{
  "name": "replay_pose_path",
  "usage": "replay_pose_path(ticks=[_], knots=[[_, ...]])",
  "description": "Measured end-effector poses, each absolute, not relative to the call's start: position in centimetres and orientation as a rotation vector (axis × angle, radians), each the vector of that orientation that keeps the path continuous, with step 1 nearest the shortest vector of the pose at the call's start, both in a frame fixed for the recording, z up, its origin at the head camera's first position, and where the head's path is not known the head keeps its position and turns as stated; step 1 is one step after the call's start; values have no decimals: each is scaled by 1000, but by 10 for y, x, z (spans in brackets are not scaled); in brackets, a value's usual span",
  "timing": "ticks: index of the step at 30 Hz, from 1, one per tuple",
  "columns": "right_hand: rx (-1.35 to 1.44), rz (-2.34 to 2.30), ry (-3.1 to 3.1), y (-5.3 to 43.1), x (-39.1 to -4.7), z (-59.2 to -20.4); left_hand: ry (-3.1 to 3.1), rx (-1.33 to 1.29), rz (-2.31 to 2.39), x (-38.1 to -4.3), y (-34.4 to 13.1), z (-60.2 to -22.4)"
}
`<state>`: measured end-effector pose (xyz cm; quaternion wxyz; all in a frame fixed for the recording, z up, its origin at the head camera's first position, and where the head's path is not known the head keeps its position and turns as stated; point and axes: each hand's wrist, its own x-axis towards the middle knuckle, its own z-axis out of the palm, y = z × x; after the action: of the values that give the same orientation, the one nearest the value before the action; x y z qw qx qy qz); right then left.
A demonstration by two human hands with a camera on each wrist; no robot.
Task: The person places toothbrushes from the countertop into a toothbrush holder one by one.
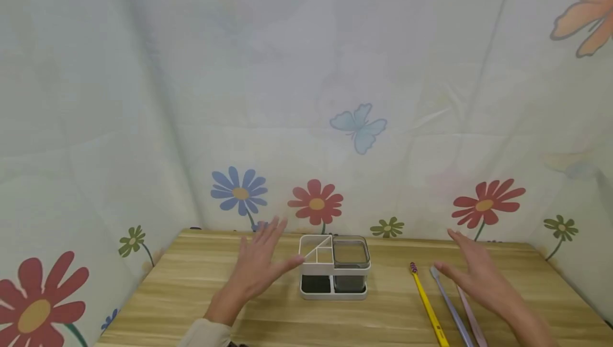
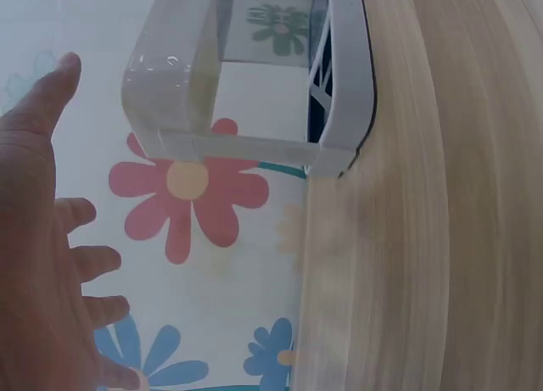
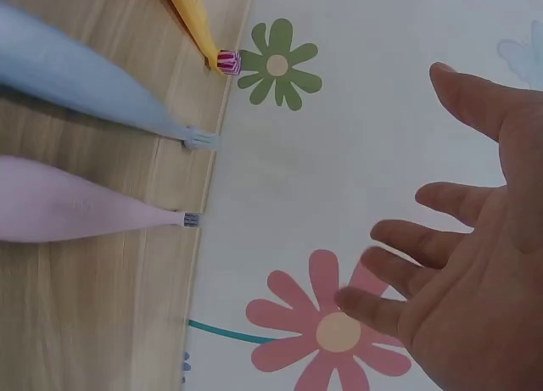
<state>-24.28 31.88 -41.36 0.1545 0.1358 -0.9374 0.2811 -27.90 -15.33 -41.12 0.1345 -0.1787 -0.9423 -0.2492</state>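
Observation:
A white toothbrush holder (image 1: 333,269) with divided top slots and a clear cup (image 1: 351,252) in its right side stands mid-table. Just left of it hovers my left hand (image 1: 261,264), fingers spread and holding nothing; its thumb overlaps the holder's left edge in the head view, and I cannot tell whether they touch. To the right lie a yellow toothbrush (image 1: 428,304), a blue toothbrush (image 1: 452,307) and a pink toothbrush (image 1: 471,317), heads pointing away. Above the blue and pink ones is my right hand (image 1: 483,278), extended with nothing in it; the right wrist view shows its fingers (image 3: 416,242) apart.
The wooden table (image 1: 182,283) ends at the back against a pale curtain (image 1: 268,70) printed with flowers and butterflies. Curtain folds also close in the left and right sides.

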Motion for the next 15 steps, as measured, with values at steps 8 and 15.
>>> replay_pose_path(ticks=[8, 15], knots=[[337, 869, -2738, 327, -239, -410, -2705, -539, -884, -282, -145, -411], [348, 941, -2751, 331, -239, -413, -2629, -588, -1008, -284, -138, -414]])
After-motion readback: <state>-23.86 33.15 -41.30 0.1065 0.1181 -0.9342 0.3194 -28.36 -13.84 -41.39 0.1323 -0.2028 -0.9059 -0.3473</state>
